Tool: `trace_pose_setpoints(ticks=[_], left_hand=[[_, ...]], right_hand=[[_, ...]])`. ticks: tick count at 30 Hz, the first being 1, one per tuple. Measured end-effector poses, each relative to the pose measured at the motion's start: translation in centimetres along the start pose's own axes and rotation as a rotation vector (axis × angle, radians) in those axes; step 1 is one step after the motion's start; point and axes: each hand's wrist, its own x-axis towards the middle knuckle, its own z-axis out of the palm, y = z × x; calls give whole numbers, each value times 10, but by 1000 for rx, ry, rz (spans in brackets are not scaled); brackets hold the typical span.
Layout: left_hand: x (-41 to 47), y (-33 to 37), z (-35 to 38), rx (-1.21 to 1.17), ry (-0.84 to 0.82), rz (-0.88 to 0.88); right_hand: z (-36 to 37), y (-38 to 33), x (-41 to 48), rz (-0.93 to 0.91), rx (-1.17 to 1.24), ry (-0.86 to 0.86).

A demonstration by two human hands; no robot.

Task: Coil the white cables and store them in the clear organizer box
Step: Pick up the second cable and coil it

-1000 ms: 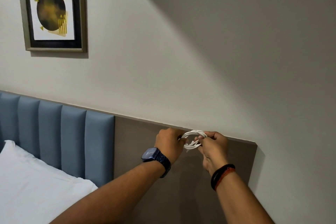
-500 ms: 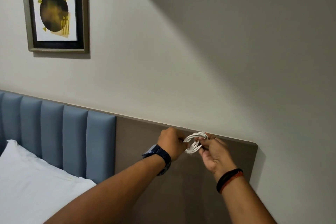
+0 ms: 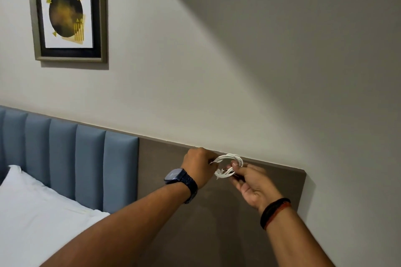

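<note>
White cable (image 3: 228, 163) wound into small loop, held mid-air before brown wall panel (image 3: 217, 212). Left hand (image 3: 200, 166) grip clenched on loop's left side; right hand (image 3: 252, 186) grip pinches lower right strands. Bed pillow (image 3: 32, 212) lower left.

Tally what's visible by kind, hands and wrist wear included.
Hands: 2, the left hand and the right hand
White cable coil: 1, held between both hands
Wristwatch: 1, left wrist
Wristbands: 1 set, black and red, right wrist
Framed picture: 1
Pillow: 1
Blue headboard: 1
Total: 8
</note>
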Motion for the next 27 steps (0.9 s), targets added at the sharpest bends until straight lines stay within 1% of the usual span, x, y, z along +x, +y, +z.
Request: trace_pose_setpoints(ticks=[3, 12, 15, 20, 23, 27], left_hand=[[-1, -1, -1, 6, 8, -2], [-3, 1, -3, -17, -16, -11], [-2, 2, -3, -74, -29, -41], [3, 3, -2, -248, -53, -156], [3, 3, -2, -353, -72, -201], [2, 3, -3, -361, -69, -189]], right_hand=[[0, 2, 0, -15, -114, 0], [1, 7, 0, -100, -77, 39], [3, 7, -3, -158, -39, 60], [6, 4, -7, -226, 26, 81], [6, 3, -9, -249, 42, 42], [6, 1, -9, -200, 175, -53]])
